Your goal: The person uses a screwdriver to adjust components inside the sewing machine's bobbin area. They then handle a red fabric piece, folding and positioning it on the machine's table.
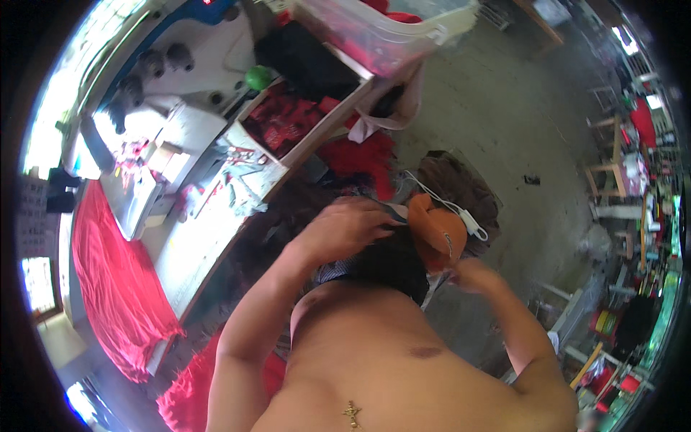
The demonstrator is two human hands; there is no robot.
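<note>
Presently, the step in hand appears to be handling a dark garment (392, 263) held close against the chest, with an orange fabric piece (435, 234) bunched on top of it.

Largest first: the dark garment lies directly beneath the left hand (345, 229) and between both hands. The left hand rests on its upper edge, fingers curled over and pressed together on the cloth. The orange fabric piece sits just beside the left fingertips and immediately above the right hand (468, 273). A white cord with a small white plug block (475, 225) runs just beyond the orange piece, away from the body.

The right hand is at the garment's far edge, below the orange piece; whether it is clenched or loose cannot be told, as motion blur and the wrist angle hide the fingers.

Judged from this layout, the next move calls for a firm two-handed hold on the cloth and for keeping the cord clear of it.

Hard to make out: what the garment is, whether the orange piece is attached to it, and where the cord ends. Beyond the left hand, the cluttered worktable (194, 237) and red cloth (119, 288) are overexposed and distorted.
</note>
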